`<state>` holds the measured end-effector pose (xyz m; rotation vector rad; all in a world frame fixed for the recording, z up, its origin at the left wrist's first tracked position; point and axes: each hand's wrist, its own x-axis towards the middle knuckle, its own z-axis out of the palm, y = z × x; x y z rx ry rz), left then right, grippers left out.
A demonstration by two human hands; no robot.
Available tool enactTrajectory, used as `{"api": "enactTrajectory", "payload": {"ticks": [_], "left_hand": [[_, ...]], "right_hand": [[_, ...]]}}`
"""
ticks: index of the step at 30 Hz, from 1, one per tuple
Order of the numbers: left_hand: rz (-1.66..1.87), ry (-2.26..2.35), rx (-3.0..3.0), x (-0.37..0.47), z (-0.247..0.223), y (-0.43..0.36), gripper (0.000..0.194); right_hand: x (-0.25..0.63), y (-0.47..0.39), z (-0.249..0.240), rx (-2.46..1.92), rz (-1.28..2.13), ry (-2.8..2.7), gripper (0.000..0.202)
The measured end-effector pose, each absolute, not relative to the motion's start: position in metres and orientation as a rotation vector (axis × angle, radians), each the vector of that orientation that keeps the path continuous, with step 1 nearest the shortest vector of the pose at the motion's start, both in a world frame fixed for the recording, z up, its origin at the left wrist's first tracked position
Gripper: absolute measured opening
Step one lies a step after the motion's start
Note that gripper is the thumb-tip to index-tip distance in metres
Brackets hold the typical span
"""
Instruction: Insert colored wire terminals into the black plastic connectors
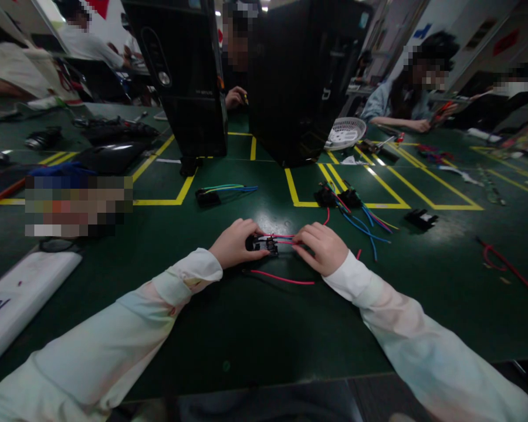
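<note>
One black connector point(270, 246) sits at the frame's centre, pinched in the left hand point(233, 242), while the right hand point(321, 247) grips red wires point(284, 242) beside it, apparently a wire-fitting step whose next move calls for steady, straight guidance.

the left arm point(114, 328) reaches in from the near left, the right arm point(422, 340) from the near right, both in pale sleeves point(88, 351). the left hand point(236, 243) points right, thumb on the near side, fingers curled on the far side, gripping. the right hand point(322, 246) points left, thumb and fingertips pinching. the hands face each other, slightly apart.
</note>
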<state>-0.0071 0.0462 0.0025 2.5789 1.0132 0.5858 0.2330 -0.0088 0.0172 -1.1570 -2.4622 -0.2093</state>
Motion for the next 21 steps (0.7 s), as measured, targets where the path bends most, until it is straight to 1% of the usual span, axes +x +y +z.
{"api": "enactTrajectory", "payload": {"ticks": [11,21], "left_hand": [[0.565,1.008,2.572,-0.007,0.006,0.045,0.044],[0.515,1.01,2.606,-0.006,0.005,0.046,0.04]], "right_hand": [[0.228,-0.01,0.008,-1.184,-0.092,-2.446,0.019],[0.221,-0.01,0.007,-1.121,-0.058,-2.362,0.021]]}}
